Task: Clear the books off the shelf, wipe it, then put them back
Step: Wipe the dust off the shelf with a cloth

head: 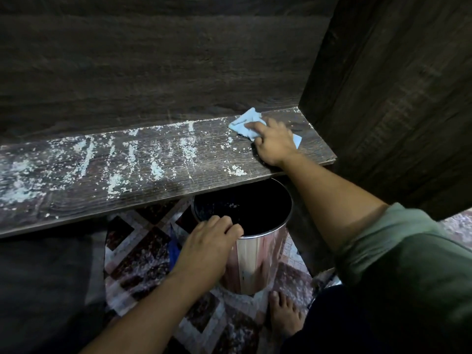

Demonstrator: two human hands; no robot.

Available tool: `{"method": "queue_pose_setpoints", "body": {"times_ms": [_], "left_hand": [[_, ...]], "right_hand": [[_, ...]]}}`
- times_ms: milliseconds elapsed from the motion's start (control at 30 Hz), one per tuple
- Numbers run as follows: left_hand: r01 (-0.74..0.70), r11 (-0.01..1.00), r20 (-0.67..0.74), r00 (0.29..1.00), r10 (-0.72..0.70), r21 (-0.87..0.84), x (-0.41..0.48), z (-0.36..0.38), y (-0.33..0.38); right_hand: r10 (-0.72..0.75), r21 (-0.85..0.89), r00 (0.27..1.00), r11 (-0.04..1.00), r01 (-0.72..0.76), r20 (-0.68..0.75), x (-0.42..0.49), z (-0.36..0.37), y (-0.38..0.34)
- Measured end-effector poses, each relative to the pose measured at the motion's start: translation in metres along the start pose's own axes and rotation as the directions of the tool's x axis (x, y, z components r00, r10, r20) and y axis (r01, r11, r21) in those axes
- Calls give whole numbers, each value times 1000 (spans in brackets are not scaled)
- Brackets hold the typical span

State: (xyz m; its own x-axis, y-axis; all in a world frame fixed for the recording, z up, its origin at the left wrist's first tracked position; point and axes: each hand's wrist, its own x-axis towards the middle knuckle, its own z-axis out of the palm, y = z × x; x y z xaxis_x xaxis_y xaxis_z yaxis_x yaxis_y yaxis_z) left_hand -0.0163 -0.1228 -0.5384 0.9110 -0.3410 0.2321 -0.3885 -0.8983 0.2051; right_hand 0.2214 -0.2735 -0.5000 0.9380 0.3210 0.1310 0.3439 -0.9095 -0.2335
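Shelf: a dark wood board that runs across the middle of the frame, from the left edge to the right side wall. No books are on it.
Dust: white crumbs and streaks lie all over the left and middle of the shelf. The part near the right end looks cleaner.
Cloth: a light blue cloth on the shelf, in the upper right of the frame, close to the back corner.
Right hand: it lies flat on top of the cloth and presses it down on the shelf. The fingers are stretched out over the cloth. A bit of blue cloth sticks out on both sides of the hand.
Left hand: it is lower in the frame, in the middle. It holds the rim of a shiny metal bin. The fingers curl over the rim.
Bin: it stands on the floor, just under the front edge of the shelf, below the right hand. It is dark inside, with a few white specks in it.
Side wall: a tall dark wood panel on the right that closes the end of the shelf.
Back wall: dark wood behind the shelf, across the top of the frame.
Floor: a rug with a red and white diamond pattern lies under the bin.
Foot: a bare foot stands on the rug, at the bottom right, near the bin.
Sleeve: a green sleeve covers the right upper arm.
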Motion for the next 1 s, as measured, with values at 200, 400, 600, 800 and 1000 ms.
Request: {"method": "queue_pose_setpoints", "body": {"times_ms": [200,400,600,800,1000], "left_hand": [[-1,1000,-15,1000,1,-10,-4,-4,4],[-14,1000,-12,1000,14,-16,-7,-4,2],[-29,999,20,999,29,-18,-10,-5,3],[-20,1000,34,999,20,-6,-13,-10,5],[-22,1000,45,999,21,19,-14,-13,8]], "right_hand": [[-101,360,995,928,94,2,-23,-13,3],[262,-20,965,965,-261,26,-21,-20,43],[78,-4,997,997,-78,-12,-24,-1,12],[-88,19,996,996,87,28,-39,4,-4],[-193,119,980,975,186,45,-68,-1,-12]]}}
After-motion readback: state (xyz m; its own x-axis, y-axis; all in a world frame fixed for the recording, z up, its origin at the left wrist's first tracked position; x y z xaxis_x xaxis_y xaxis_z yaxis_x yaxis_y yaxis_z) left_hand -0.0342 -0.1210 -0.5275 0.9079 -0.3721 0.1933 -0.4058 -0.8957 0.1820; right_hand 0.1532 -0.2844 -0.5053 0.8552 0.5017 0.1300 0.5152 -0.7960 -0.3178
